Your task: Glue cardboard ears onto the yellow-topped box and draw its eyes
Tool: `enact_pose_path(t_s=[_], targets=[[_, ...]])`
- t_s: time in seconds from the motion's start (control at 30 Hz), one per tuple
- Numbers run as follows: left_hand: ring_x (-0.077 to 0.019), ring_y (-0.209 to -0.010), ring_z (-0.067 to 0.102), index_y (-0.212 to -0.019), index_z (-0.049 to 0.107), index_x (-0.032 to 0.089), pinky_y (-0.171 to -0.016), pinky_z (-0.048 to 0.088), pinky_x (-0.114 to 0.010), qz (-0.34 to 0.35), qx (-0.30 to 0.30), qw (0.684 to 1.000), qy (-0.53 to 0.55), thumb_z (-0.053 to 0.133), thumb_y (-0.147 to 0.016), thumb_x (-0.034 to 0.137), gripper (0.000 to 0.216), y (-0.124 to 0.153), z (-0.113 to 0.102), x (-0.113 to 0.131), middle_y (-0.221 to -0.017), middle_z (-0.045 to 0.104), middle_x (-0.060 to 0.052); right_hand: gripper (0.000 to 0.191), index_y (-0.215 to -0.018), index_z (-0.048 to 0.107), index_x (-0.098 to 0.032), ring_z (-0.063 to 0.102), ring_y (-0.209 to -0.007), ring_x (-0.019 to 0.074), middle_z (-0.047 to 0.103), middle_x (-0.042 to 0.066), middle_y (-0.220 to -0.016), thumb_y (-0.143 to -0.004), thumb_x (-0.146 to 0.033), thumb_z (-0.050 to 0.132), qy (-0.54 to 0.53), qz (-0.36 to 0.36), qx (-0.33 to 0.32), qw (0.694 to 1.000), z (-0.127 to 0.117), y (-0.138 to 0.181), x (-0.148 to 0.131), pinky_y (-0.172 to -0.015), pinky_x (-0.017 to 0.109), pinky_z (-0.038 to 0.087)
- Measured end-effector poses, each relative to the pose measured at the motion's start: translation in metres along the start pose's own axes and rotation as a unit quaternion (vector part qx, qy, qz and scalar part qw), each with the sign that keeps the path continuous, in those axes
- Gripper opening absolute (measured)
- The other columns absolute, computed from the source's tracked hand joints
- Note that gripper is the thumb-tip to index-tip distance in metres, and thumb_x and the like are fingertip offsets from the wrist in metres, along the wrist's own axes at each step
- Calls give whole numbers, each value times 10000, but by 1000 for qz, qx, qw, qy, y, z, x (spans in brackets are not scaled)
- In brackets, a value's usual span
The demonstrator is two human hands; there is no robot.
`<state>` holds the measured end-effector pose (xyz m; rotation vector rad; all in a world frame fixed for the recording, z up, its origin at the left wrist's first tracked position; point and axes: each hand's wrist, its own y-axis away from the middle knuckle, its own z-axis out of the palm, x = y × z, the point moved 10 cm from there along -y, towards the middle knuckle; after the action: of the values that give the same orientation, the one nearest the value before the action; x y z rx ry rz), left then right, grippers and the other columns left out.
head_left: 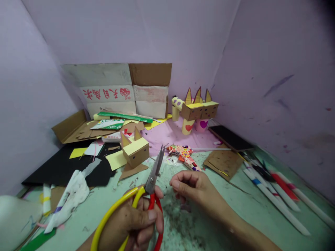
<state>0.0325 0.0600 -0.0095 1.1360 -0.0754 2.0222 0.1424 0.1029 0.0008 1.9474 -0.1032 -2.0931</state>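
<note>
My left hand (138, 218) is wrapped around a pair of scissors (154, 174), one handle yellow and the other red. The blades point up and away from me, nearly closed. To the right, my right hand (196, 188) hovers over the table with its fingers curled and thumb and forefinger pressed together; whatever they pinch, if anything, is hidden. Small dark bits lie on the table below it. Beyond the blades sits a small cardboard box head (138, 153) with two pointed ears and a yellow top. A floral-patterned paper piece (183, 153) rests past my right hand.
An unfolded carton (110, 90) leans on the back wall. Cardboard figures (200, 111) with pointed ears stand at back right. Black sheet (65, 170) and a white crumpled bag (75, 190) lie left. White rolled tubes (277, 202) and a flat brown cardboard (223, 162) lie right.
</note>
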Motion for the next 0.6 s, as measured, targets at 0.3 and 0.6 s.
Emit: enact_pose_path(t_s=[0.3,0.6], targets=[[-259,-872,684,-1150,519,182,-699,510,-316,12,-126,991,36,681,-701,187,477,-1,22,0,-915,709,-114,312,-656,653,-138,479,-425,77,567,-15,-518,-609,-435,737,-30,-30,28,999,-9,0,-6,-432,201,350],[-197,-716,685,-1153,528,194,-572,478,-251,-21,-119,993,-12,702,-667,270,521,-2,18,-5,-879,721,-95,291,-658,668,-142,479,-416,70,605,-5,-581,-582,-408,758,-69,-25,19,997,-8,0,-7,-414,200,344]])
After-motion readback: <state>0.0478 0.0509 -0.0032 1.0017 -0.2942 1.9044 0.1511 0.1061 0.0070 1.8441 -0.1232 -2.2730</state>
